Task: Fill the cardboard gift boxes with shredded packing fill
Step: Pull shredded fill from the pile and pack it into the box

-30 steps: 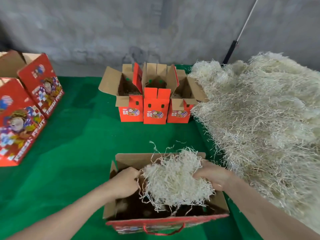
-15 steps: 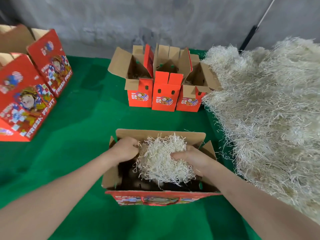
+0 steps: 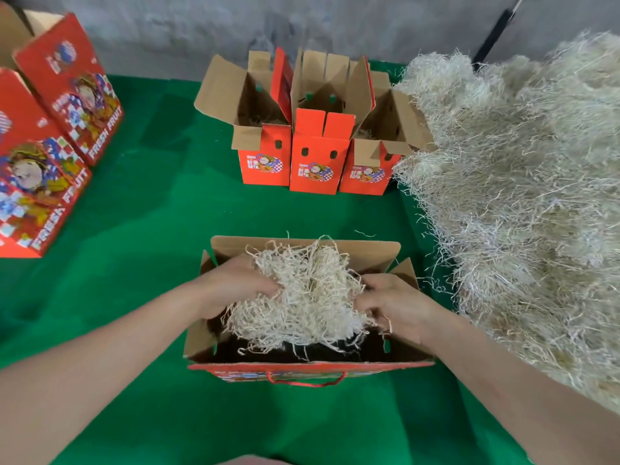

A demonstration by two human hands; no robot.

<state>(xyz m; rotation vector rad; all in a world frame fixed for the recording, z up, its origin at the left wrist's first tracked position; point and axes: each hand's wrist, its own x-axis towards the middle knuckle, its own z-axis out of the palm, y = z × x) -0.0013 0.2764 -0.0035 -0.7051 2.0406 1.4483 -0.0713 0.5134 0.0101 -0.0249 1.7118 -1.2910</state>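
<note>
An open red cardboard gift box (image 3: 369,251) with a red rope handle stands right in front of me on the green cloth. A clump of pale shredded fill (image 3: 305,293) sits in its mouth, partly above the rim. My left hand (image 3: 235,285) grips the clump's left side, and my right hand (image 3: 389,303) grips its right side, fingers curled into the strands. Both hands are inside the box opening. The box's dark interior shows below the clump.
A big heap of shredded fill (image 3: 523,182) covers the table's right side. Three small open red boxes (image 3: 315,162) stand in a row behind. Two larger red "Fresh Fruit" boxes (image 3: 50,129) lie at the far left. A grey wall runs behind.
Both hands have pushed the clump of fill lower into the near box. The camera has tilted and moved closer, so the box sits nearer the frame's middle.
</note>
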